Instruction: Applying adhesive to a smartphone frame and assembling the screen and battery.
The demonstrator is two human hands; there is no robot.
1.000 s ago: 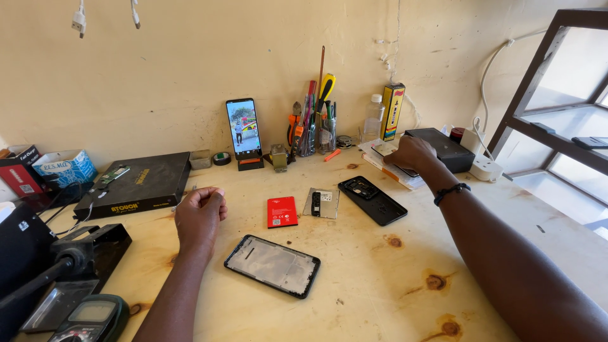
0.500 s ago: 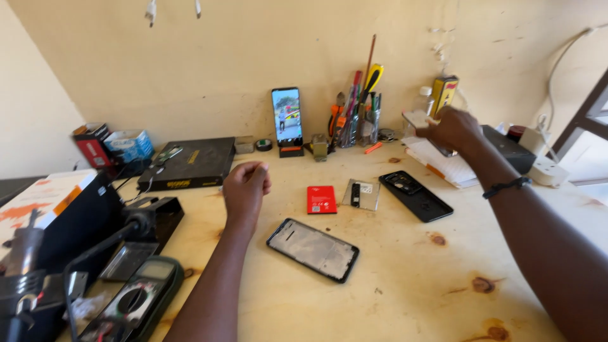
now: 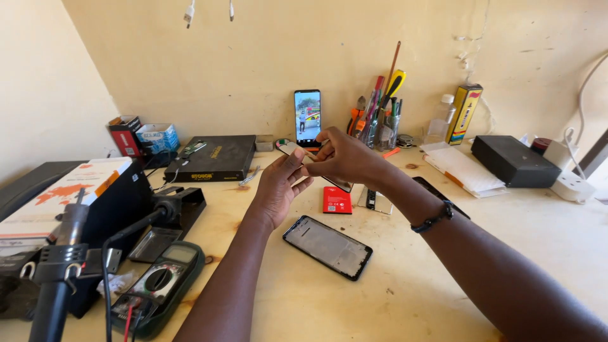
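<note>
Surface: pale wooden desk (image 3: 443, 266) with dark knots, set against a plain cream wall.

Along the wall: a phone (image 3: 307, 118) standing upright with its screen lit; a cup of hand tools (image 3: 380, 114); a flat black case (image 3: 212, 158); a black box (image 3: 513, 160) at far right.

Near edge, left: a green multimeter (image 3: 161, 285) and a hot-air tool (image 3: 54, 278).

Centre of desk: a phone frame (image 3: 327, 246) lying flat, a red battery (image 3: 336, 199) just beyond it.

Item in hand: a thin dark screen panel (image 3: 316, 166), raised above the desk over the red battery, tilted, between both hands.

Left hand (image 3: 278, 187): palm toward the camera, fingers loosely spread, fingertips on the panel's near edge.

Right hand (image 3: 345, 155): bracelet at the wrist, fingers curled, pinching the panel from above.
</note>
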